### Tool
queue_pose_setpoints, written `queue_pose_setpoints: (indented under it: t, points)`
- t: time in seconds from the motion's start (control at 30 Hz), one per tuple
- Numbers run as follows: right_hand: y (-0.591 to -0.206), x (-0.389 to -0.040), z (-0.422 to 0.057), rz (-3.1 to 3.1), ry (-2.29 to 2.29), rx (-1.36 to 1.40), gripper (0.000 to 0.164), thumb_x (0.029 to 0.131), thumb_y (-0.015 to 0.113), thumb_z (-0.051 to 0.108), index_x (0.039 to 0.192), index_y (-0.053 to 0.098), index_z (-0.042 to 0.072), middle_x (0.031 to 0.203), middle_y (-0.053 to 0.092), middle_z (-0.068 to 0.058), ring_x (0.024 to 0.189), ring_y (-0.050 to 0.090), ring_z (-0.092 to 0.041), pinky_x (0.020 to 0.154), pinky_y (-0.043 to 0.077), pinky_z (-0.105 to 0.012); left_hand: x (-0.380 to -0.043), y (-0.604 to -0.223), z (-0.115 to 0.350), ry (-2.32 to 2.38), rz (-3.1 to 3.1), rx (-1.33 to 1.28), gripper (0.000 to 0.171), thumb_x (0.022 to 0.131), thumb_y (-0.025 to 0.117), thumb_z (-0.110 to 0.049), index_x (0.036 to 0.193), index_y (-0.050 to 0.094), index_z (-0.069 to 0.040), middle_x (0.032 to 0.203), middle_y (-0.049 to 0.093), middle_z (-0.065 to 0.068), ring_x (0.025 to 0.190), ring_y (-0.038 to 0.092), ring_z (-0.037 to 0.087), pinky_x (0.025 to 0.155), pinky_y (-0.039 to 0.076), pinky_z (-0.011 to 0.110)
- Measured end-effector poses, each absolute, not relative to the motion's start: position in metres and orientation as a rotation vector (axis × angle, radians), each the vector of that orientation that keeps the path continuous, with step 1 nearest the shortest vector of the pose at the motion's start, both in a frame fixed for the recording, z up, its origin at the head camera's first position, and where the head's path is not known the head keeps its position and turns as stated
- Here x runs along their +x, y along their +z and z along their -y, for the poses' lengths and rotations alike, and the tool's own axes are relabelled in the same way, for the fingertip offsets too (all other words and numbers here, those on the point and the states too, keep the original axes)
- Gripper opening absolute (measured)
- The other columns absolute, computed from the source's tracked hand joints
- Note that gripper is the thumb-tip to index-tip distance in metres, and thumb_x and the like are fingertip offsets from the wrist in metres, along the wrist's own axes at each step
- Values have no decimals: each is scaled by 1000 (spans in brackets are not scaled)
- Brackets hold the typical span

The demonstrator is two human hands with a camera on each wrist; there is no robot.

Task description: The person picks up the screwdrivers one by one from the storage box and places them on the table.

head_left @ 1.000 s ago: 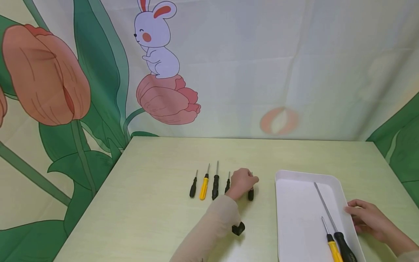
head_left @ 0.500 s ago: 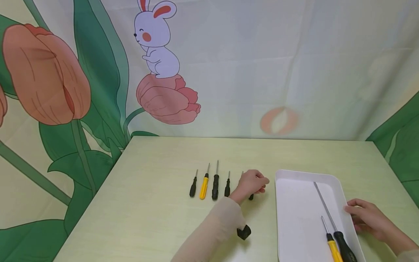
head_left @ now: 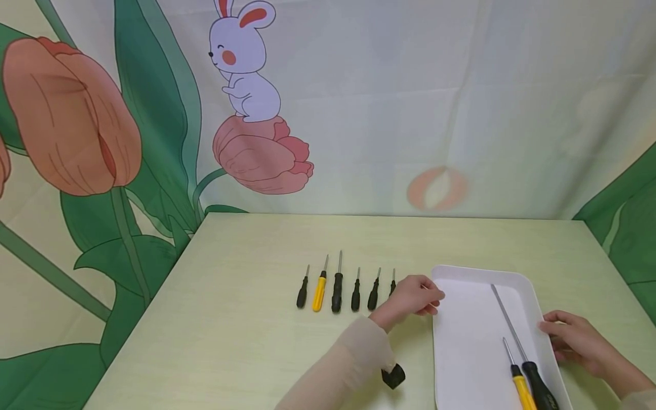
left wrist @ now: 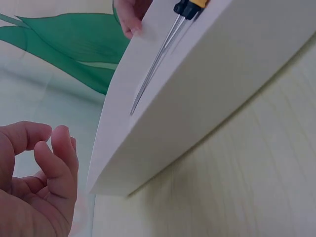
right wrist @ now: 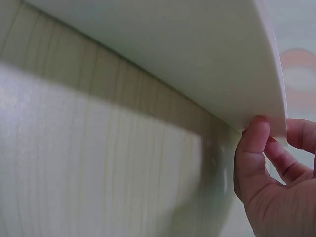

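Note:
My left hand (head_left: pixel 412 296) is at the left rim of a white tray (head_left: pixel 468 341), fingers loosely curved. In the left wrist view that hand (left wrist: pixel 42 180) holds nothing, with a gap between thumb and fingers. On the tray's far side, my right hand (head_left: pixel 576 344) grips the right rim. The right wrist view has the right thumb (right wrist: pixel 254 136) against the outer wall and a finger over the edge. Inside the tray lie a long black screwdriver (head_left: pixel 535 384) and a yellow-and-black screwdriver (head_left: pixel 521 390).
Left of the tray, several screwdrivers stand in a row on the table (head_left: pixel 230 341), among them a yellow screwdriver (head_left: pixel 319 293) and a larger black screwdriver (head_left: pixel 337 293). My left forearm partly covers the rightmost black screwdriver (head_left: pixel 393 286). A printed curtain (head_left: pixel 359 114) hangs behind.
My left hand has moved right, from over the right end of the screwdriver row to the tray's left rim, uncovering screwdrivers. The right hand and tray have stayed put.

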State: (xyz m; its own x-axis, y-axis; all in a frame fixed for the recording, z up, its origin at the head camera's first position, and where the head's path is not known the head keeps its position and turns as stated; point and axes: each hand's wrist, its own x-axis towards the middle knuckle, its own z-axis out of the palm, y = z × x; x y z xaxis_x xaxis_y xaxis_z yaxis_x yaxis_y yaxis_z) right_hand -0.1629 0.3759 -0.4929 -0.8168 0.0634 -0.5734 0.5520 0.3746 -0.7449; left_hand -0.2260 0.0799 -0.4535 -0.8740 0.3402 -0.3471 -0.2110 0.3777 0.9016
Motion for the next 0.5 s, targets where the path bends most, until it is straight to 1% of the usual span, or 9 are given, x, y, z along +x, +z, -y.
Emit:
queue_pose_setpoints:
  t: [0.2,0.5]
  points:
    - [-492,-163,-375,-2187,-1438,529,36,88,49,24,107,40,-5,75,54,3,66,52,-14,57,46,-28,-215,-452,-89,1476,-2102,170,10,80,63,-16,77,56,-9,68,61,4,52,55,10,49,41,18]
    - [-492,-163,-375,-2187,-1439,535,35,89,49,24,107,40,-5,75,54,3,66,52,-14,57,46,-28,-197,-451,-101,1434,-2027,270,9,80,62,-15,76,56,-11,67,61,1,53,55,9,50,43,19]
